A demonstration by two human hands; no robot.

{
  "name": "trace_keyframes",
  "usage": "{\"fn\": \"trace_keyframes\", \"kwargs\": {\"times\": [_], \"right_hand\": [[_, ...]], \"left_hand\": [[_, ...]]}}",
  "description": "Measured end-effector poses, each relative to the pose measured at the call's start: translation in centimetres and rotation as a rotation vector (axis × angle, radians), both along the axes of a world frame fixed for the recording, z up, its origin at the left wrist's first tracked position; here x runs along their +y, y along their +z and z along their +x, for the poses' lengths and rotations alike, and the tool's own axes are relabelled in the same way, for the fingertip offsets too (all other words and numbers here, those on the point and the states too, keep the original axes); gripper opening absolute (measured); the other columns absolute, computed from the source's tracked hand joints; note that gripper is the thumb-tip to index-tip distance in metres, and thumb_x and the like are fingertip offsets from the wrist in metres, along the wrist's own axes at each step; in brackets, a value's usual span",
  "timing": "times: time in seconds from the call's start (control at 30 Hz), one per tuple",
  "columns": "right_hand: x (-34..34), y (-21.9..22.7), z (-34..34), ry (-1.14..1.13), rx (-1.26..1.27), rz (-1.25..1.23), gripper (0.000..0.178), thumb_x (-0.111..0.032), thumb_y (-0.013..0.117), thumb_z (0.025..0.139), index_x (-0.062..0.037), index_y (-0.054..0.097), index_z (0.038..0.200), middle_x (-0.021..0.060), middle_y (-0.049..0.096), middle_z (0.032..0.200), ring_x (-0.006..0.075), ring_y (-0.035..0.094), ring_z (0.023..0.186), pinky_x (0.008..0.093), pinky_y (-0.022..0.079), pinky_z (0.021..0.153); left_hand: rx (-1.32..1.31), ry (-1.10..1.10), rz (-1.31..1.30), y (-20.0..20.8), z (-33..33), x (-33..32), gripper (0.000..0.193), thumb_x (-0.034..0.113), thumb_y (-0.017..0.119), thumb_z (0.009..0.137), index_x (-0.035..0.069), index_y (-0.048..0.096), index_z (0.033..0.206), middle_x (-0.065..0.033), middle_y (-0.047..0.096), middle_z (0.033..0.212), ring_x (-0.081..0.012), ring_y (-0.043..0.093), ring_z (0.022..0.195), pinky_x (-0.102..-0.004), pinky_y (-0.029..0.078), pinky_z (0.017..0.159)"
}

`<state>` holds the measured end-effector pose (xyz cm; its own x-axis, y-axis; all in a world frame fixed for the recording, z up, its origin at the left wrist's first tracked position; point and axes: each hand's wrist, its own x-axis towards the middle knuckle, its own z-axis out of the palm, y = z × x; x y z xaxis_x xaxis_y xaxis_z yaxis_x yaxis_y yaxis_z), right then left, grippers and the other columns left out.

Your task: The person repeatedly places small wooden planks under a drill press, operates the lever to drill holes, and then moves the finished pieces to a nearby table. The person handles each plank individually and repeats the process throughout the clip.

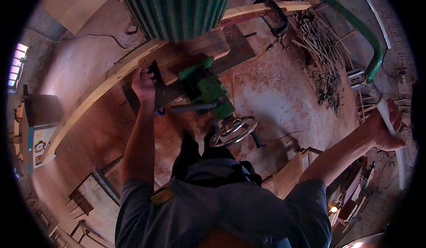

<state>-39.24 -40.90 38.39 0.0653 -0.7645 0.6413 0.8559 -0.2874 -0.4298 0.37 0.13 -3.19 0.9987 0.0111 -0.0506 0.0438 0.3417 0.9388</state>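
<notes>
Ribbed green housing (177,8): overhead, beyond and to the right of the left hand. The main danger, as I judge it, is fingers straying under it; whatever works beneath is hidden from this view.
Long pale beam (91,93): runs past the left hand on its far side, looking curved through the lens. A knock from the forearm could nudge it out of line if it is poorly held.
Green lever (376,48): bends down to the right hand. A sudden pull could jolt the machine while the other hand is close in.
Wooden block (208,46): just beyond and to the right of the left hand, reddish-brown, thick, straight-edged, lying under the housing on a dark plate (242,48). It could shift or twist if the clamp lets go.
Green clamp (211,92): right of the left hand, its head up at the block's near face. Too little pressure here would cause that slip.
Right hand (381,127): far out to the side, fingers curled around the lever's pale grip (385,112).
Left hand (143,84): fingers partly bent at the block's left end; I can't say whether they pinch anything.
Dark pointed shape (155,70): beside the left fingertips; tool or shadow, unclear.
</notes>
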Motion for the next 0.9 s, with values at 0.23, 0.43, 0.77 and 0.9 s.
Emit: {"fn": "trace_keyframes", "kwargs": {"times": [0.23, 0.43, 0.77, 0.9], "right_hand": [[0.7, -5.5, -2.0, 0.011, -0.03, 0.052, 0.048, -0.059, 0.066, 0.065, -0.0162, 0.044, 0.065, 0.0003, 0.039, 0.057, 0.022, 0.041, 0.063, 0.0456, 0.034, 0.068], [1.5, -10.0, -3.7, 0.251, -0.019, 0.003, 0.047, -0.054, 0.072, 0.064, -0.0134, 0.055, 0.078, 0.0038, 0.052, 0.068, 0.0325, 0.053, 0.08, 0.055, 0.039, 0.084], [5.7, -17.8, -4.9, 0.071, 0.13, 0.253, 0.045, -0.042, 0.073, 0.073, -0.0066, 0.062, 0.098, 0.0109, 0.061, 0.104, 0.038, 0.049, 0.115, 0.0552, 0.029, 0.107], [5.9, -21.0, -5.9, 0.158, 0.222, 0.18, 0.044, -0.043, 0.067, 0.079, -0.0086, 0.06, 0.106, 0.0116, 0.058, 0.114, 0.0361, 0.045, 0.122, 0.0562, 0.024, 0.108]], "left_hand": [[0.008, -0.042, 0.1, 0.9, -0.3, 0.2, 0.027, 0.008, 0.052, 0.09, 0.004, 0.055, 0.117, -0.0056, 0.062, 0.096, -0.0151, 0.06, 0.071, -0.0304, 0.051, 0.053], [0.137, -0.046, -0.059, 0.9, -0.1, 0.3, 0.023, 0.009, 0.055, 0.09, 0.005, 0.056, 0.113, -0.0046, 0.061, 0.094, -0.015, 0.06, 0.07, -0.0298, 0.049, 0.053], [0.189, -0.059, -0.173, 1.1, -0.1, 0.4, 0.023, 0.01, 0.054, 0.091, 0.006, 0.056, 0.114, -0.0043, 0.061, 0.096, -0.0151, 0.06, 0.071, -0.0295, 0.048, 0.053], [0.158, -0.092, -0.283, 1.2, -0.1, 0.3, 0.027, 0.014, 0.056, 0.091, 0.006, 0.056, 0.116, -0.0042, 0.062, 0.092, -0.0147, 0.06, 0.069, -0.0287, 0.048, 0.052]]}}
